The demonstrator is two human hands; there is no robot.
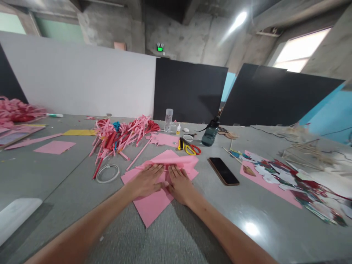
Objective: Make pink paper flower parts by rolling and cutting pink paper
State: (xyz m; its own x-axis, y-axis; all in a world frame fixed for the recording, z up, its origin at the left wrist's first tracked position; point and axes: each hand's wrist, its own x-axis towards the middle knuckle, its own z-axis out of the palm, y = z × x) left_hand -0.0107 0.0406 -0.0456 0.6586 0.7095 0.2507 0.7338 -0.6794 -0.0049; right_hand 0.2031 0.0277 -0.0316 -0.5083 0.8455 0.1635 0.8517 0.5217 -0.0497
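Pink paper (148, 212) is lying on the grey table (71, 198) right in front of the person, one corner pointing toward the body and the far part curling up into a loose roll. The left hand (148, 179) and the right hand (180, 185) are resting palm down on it, side by side, fingers stretching forward to the roll. Neither is clenching or grasping anything (whether the fingertips are tucking under the curl, I cannot tell).

Just beyond the paper, scissors (190, 150) are lying near a small glue bottle (178, 129). To the left, a white cable (106, 182) is lying in a coil, with a heap of pink and red strips (129, 134) sprawling behind it. To the right, a phone (223, 171) is lying face up, and a dark bottle (209, 136) is standing behind it. Farther right, colourful cutouts (280, 170) are covering much of another pink sheet (265, 186).
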